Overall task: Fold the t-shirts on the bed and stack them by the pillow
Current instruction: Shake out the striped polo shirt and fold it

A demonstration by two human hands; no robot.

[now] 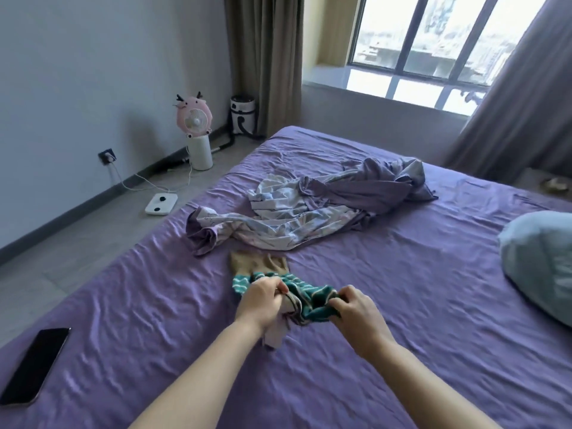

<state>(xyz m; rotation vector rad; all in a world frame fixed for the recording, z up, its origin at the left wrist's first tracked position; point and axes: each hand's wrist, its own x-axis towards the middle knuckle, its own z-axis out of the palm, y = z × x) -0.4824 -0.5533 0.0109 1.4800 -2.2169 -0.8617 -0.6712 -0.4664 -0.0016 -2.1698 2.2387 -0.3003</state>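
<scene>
A: Status on your hands?

B: Your left hand [263, 297] and right hand [356, 314] are both pinched on the green striped t-shirt [305, 297], fingers curled into the cloth. It's bunched into a soft wad between them, teal knit with pale stripes, and a pale lilac piece of fabric hangs below your left wrist.

A: Where does it sit?

B: Near-centre of the bed [402, 305], at or just above the sheet. Can't tell whether it's fully lifted off. Just beyond it lies a tan garment [257, 264], flat and thin, its near edge under the green one.

A: Other cloth?

B: Farther out, mid-bed, a crumpled heap: a white printed fabric [284, 221], wrinkled with long folds, running into a plain purple fabric [377, 187] twisted on the right. The two touch and overlap.

A: Pillow?

B: Pale blue pillow [538, 264] at the right edge, rounded and smooth, well apart from your hands.

A: Sheet?

B: Purple, slightly glossy, rippled with small creases on the left side. A black phone [34, 365] lies flat at the near left, screen dark.

A: Off the bed?

B: On the grey floor to the far left: a pink round fan [194, 117] on a white cylinder base, and a white flat scale [161, 204].
</scene>
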